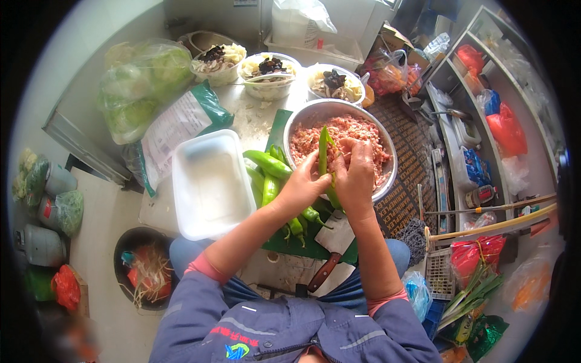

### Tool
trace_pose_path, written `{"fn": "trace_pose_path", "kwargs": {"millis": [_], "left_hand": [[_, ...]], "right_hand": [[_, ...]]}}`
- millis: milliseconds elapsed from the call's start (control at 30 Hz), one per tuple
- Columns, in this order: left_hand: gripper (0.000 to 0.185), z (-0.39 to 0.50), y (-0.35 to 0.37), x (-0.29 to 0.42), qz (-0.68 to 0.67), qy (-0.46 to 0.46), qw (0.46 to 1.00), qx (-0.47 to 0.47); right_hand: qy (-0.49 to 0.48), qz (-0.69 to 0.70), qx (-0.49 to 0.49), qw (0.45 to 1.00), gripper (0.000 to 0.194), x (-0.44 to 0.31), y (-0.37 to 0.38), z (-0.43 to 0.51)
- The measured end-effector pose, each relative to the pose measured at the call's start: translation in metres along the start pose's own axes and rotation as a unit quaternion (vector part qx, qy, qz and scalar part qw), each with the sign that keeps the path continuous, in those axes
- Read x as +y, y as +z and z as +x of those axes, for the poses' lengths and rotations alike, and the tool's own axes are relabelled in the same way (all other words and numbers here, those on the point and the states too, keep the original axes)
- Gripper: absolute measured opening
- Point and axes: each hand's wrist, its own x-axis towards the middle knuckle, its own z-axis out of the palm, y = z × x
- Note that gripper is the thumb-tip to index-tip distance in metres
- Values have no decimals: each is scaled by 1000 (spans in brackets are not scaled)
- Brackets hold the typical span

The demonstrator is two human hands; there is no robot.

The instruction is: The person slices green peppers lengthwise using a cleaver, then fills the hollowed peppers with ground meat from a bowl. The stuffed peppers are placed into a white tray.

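Note:
Over a metal bowl [394, 159] of minced meat [349, 125], a long green pepper [322, 152] stands nearly upright, its side slit. My left hand [304, 179] grips it between thumb and fingers. From the other side, my right hand [358, 174] pinches the slit edge; whether meat is between those fingertips is hidden. More green peppers [271, 186] are piled left of the bowl on a green board [279, 129]. Below my wrists lies a cleaver [336, 233] with its wooden handle towards me. A white plastic tub [213, 181] sits left of the peppers.
Behind the bowl are three tubs of sliced vegetables and black fungus [271, 75]. Bagged green vegetables [143, 81] and a printed bag [181, 122] lie left. A black bin [120, 272] stands on the floor. Shelves [490, 127] and a wooden pole [494, 222] are right.

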Motion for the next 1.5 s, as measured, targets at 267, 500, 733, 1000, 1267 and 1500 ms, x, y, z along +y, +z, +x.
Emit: {"fn": "trace_pose_path", "kwargs": {"millis": [267,500,733,1000,1267,1500], "left_hand": [[66,2,2,-2,-20,17,1000,5],[69,0,2,0,-8,31,999,-10],[72,1,1,-9,47,50,997,-40],[67,-2,1,5,-9,-22,999,-29],[61,-3,2,11,-31,-69,997,-19],[56,-3,2,11,-36,-45,998,-29]], "right_hand": [[-15,-74,-25,997,28,0,-1,-4],[-43,-80,43,995,18,-6,3,-5],[-49,-82,25,995,9,-3,4,2],[-46,10,4,999,9,0,1,6],[-44,-10,-23,999,17,3,-7,3],[-61,-24,-79,995,15,6,-17,2]]}}
